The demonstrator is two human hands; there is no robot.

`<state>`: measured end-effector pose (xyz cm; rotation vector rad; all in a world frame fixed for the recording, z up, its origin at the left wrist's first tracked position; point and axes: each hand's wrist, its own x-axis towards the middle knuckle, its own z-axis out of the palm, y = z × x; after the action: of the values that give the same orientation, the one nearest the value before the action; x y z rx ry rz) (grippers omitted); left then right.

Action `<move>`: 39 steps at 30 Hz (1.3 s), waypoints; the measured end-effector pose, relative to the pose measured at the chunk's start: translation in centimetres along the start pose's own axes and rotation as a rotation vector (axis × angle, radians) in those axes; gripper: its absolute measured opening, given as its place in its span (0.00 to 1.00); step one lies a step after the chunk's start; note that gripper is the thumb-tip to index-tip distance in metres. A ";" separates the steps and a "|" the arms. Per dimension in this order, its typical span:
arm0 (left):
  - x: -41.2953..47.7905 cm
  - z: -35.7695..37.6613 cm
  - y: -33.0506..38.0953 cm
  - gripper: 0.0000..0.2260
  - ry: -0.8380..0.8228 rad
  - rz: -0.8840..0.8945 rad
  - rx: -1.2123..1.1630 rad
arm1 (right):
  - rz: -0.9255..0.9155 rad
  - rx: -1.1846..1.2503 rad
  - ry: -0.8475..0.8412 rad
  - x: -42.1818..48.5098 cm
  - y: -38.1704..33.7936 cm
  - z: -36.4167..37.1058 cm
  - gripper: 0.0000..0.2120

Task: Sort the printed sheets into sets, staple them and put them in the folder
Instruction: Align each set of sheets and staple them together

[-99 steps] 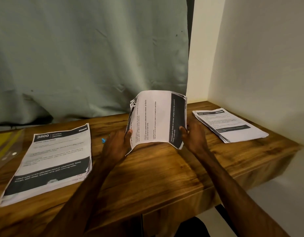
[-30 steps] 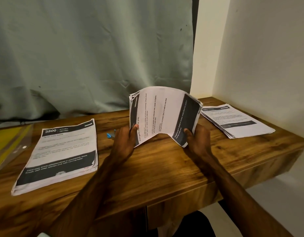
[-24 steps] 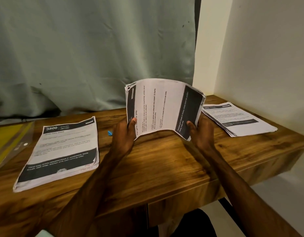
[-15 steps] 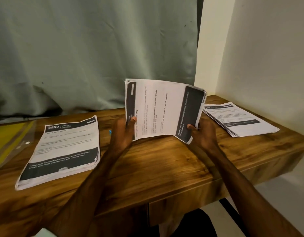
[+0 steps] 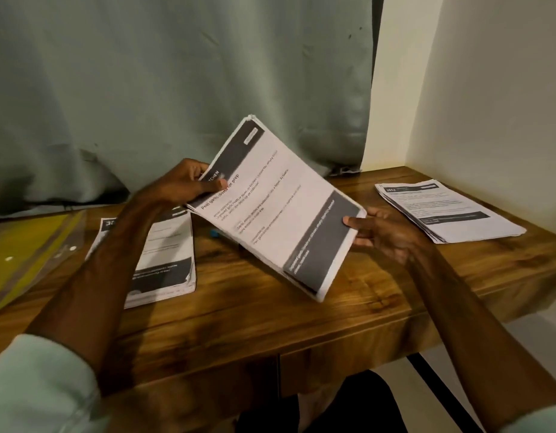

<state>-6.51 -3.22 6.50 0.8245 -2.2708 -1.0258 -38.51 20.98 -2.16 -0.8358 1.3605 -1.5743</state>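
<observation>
A thick bundle of printed sheets [image 5: 279,207] is held over the middle of the wooden table [image 5: 270,323], tilted so that one corner is raised toward twelve o'clock and the opposite corner dips toward five o'clock. Whether that low corner touches the wood cannot be told. A dark band is printed at each end of the top page, and the heading "Peel garlic cloves for prep" can be read. The bundle's nine o'clock edge is pinched by the left hand [image 5: 183,185], with the thumb laid on the top page and the fingers curled behind. The three o'clock edge is grasped by the right hand [image 5: 382,235], with the thumb pressed on the dark band and the other fingers spread beneath the sheets. A second stack [image 5: 167,254] is laid flat at eight o'clock from the bundle, partly hidden by the left arm [image 5: 114,260]. A third stack [image 5: 442,210], slightly fanned, is laid at two o'clock, near the wall [image 5: 489,89]. A yellow folder [image 5: 26,251] is seen at the table's nine o'clock end, apart from the stacks. A small blue object [image 5: 214,234], too hidden to be named, is glimpsed under the bundle's left edge
</observation>
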 end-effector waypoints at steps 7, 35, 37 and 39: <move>0.9 -1.0 1.4 0.28 -0.275 -0.019 0.084 | 0.062 -0.346 -0.221 -0.2 -2.5 1.7 0.20; -0.9 13.0 4.4 0.09 0.379 0.164 -0.617 | -0.513 -0.291 0.350 0.8 -2.1 7.5 0.16; -1.0 13.8 4.1 0.09 0.393 0.177 -0.622 | -0.533 -0.251 0.370 0.7 -1.3 7.6 0.14; -1.2 14.6 3.5 0.08 0.404 0.160 -0.615 | -0.523 -0.239 0.381 0.7 -0.1 7.3 0.13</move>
<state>-16.36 6.41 0.51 0.5139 -1.5269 -1.2516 -32.25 17.44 -0.79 -1.1460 1.7194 -2.0774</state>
